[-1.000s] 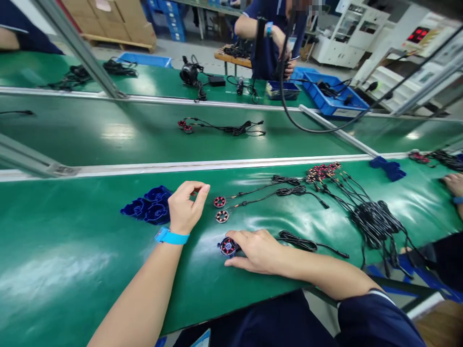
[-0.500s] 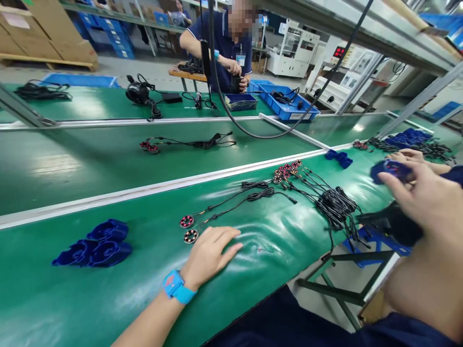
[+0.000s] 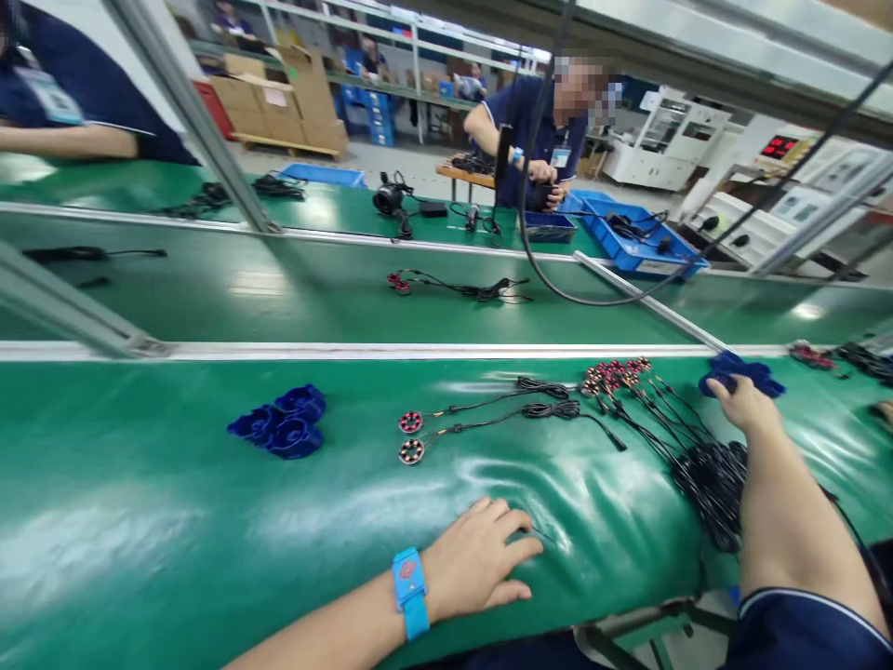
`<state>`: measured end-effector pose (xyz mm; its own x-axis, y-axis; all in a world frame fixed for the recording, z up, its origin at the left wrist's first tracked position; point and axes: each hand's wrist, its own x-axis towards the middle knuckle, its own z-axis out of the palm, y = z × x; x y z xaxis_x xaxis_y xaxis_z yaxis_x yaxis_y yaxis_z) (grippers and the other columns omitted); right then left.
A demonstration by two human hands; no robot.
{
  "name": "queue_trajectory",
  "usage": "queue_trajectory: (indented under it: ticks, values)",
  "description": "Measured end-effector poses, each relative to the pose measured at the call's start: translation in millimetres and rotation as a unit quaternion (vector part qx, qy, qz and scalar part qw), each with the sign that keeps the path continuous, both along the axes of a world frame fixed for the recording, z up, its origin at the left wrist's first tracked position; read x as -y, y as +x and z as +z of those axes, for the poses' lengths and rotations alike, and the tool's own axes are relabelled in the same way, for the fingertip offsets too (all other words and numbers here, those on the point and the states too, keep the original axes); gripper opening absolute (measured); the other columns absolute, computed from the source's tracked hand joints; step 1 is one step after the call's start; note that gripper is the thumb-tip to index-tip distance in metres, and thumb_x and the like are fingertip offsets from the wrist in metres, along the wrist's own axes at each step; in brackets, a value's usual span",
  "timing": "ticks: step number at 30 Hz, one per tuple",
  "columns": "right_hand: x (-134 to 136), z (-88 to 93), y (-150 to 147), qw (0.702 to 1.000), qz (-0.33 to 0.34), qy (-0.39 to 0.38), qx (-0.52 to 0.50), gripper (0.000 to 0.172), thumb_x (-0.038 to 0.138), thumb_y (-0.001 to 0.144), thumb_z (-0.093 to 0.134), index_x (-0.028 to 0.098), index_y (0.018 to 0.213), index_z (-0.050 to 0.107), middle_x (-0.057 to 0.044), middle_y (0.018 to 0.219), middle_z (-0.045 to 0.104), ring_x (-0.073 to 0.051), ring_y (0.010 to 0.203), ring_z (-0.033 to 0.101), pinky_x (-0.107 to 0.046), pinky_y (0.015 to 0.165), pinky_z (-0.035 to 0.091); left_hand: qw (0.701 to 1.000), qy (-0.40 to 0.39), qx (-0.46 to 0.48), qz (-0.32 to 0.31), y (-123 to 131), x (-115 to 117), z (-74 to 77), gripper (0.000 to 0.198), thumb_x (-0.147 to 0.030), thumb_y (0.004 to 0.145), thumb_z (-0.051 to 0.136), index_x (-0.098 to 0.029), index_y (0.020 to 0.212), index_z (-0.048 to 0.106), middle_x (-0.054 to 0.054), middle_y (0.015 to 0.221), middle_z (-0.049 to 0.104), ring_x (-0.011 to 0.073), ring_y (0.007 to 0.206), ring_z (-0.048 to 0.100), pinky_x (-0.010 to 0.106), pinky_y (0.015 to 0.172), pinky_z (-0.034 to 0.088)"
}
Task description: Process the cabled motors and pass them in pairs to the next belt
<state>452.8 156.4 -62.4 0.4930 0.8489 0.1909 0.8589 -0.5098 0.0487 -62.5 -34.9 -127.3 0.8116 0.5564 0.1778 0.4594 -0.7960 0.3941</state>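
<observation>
There's the left hand (image 3: 474,568) flat near the bench's (image 3: 139,521) front edge, fingers spread, empty. The right hand (image 3: 743,408) touches the blue plastic parts (image 3: 757,374) at the far edge, right end; whether it grips them, I can't tell.

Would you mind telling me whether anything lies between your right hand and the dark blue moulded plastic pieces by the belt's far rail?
Nothing visible does: the right hand touches the dark blue moulded plastic pieces directly. The heap of black coiled cables lies beside its forearm on the green belt, not in between.
</observation>
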Motion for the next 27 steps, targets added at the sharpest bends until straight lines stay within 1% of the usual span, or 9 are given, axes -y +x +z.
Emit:
queue_trajectory:
  ticks: [4, 6, 8, 11, 13, 16, 19, 22, 27]
  values:
    - [-20.7, -13.0, -26.9, 0.998, -0.049, 0.043, 0.006, 0.069, 0.056, 0.088, 0.047, 0.004, 0.133, 0.058, -0.038, 0.12, 0.059, -0.049, 0.114, 0.056, -0.056, 0.08, 0.043, 1.0, 0.018, 0.016, -0.008, 2.1, -3.1, -3.7, 0.052, -0.062, 0.087, 0.064, -0.026, 0.122, 0.055, 0.002, 0.123, 0.062, 0.0221, 0.099, 0.058, 0.038, 0.081, 0.045]
    - [-19.7, -6.8, -53.7, 0.995, 0.003, 0.094, 0.029, 0.074, 0.062, 0.087, 0.048, 0.008, 0.136, 0.055, -0.036, 0.129, 0.054, -0.049, 0.124, 0.048, -0.06, 0.09, 0.04, 0.999, 0.036, 0.025, -0.023, -3.5, -9.2, -0.4, 0.045, -0.059, 0.088, 0.065, -0.023, 0.115, 0.058, 0.002, 0.119, 0.064, 0.0199, 0.094, 0.059, 0.036, 0.078, 0.045]
    - [-11.6, -0.7, -91.9, 0.979, 0.162, 0.126, 0.006, 0.07, 0.068, 0.082, 0.055, 0.014, 0.128, 0.059, -0.028, 0.122, 0.061, -0.044, 0.119, 0.054, -0.056, 0.095, 0.042, 0.998, 0.059, 0.03, -0.003, -19.6, -19.5, 8.4, 0.033, -0.05, 0.091, 0.066, -0.021, 0.105, 0.059, 0.003, 0.114, 0.065, 0.0185, 0.091, 0.059, 0.034, 0.077, 0.044]
    - [5.7, -4.1, -158.9, 0.88, 0.458, 0.06, -0.115, 0.058, 0.065, 0.078, 0.065, 0.022, 0.116, 0.058, -0.015, 0.124, 0.064, -0.032, 0.119, 0.058, -0.046, 0.104, 0.043, 0.988, 0.085, 0.026, 0.129, -62.6, -41.7, 25.5, 0.022, -0.041, 0.097, 0.06, -0.019, 0.093, 0.06, 0.006, 0.114, 0.065, 0.0216, 0.098, 0.06, 0.036, 0.083, 0.044]
    - [14.1, -14.9, -196.6, 0.832, 0.538, -0.019, -0.137, 0.051, 0.059, 0.079, 0.068, 0.025, 0.115, 0.057, -0.013, 0.142, 0.054, -0.033, 0.136, 0.046, -0.051, 0.112, 0.035, 0.978, 0.069, -0.002, 0.198, -94.4, -56.4, 33.9, 0.026, -0.044, 0.094, 0.062, -0.019, 0.09, 0.061, 0.009, 0.12, 0.062, 0.0246, 0.102, 0.059, 0.039, 0.087, 0.045]
    - [18.0, -32.1, -228.3, 0.816, 0.551, -0.088, -0.152, 0.038, 0.047, 0.081, 0.066, 0.025, 0.109, 0.054, -0.011, 0.148, 0.048, -0.035, 0.144, 0.036, -0.061, 0.114, 0.026, 0.971, 0.008, -0.038, 0.234, -127.3, -69.5, 38.1, 0.02, -0.042, 0.091, 0.067, -0.022, 0.094, 0.066, 0.007, 0.126, 0.061, 0.0254, 0.106, 0.06, 0.04, 0.09, 0.046]
    - [19.7, -37.5, -235.6, 0.814, 0.554, -0.09, -0.148, 0.024, 0.038, 0.083, 0.06, 0.023, 0.099, 0.051, -0.01, 0.121, 0.064, -0.03, 0.121, 0.057, -0.058, 0.11, 0.033, 0.971, -0.036, -0.061, 0.23, -136.4, -71.9, 36.3, 0.014, -0.039, 0.093, 0.065, -0.026, 0.096, 0.069, 0.005, 0.13, 0.06, 0.0251, 0.113, 0.06, 0.039, 0.093, 0.045]
    - [31.8, -28.3, -233.4, 0.819, 0.556, -0.085, -0.117, 0.017, 0.032, 0.084, 0.056, 0.023, 0.096, 0.049, -0.006, 0.1, 0.062, -0.024, 0.095, 0.062, -0.043, 0.093, 0.046, 0.968, -0.047, -0.08, 0.235, -133.6, -70.9, 35.0, 0.016, -0.039, 0.095, 0.063, -0.025, 0.094, 0.07, 0.005, 0.131, 0.061, 0.0248, 0.11, 0.063, 0.039, 0.09, 0.044]
    - [69.3, -4.5, -220.0, 0.846, 0.512, -0.105, -0.109, 0.017, 0.03, 0.085, 0.055, 0.024, 0.1, 0.048, -0.003, 0.097, 0.059, -0.018, 0.077, 0.06, -0.032, 0.075, 0.048, 0.967, -0.049, -0.067, 0.241, -129.9, -71.4, 36.0, 0.014, -0.037, 0.093, 0.065, -0.023, 0.093, 0.069, 0.004, 0.124, 0.065, 0.0246, 0.108, 0.063, 0.037, 0.087, 0.044]
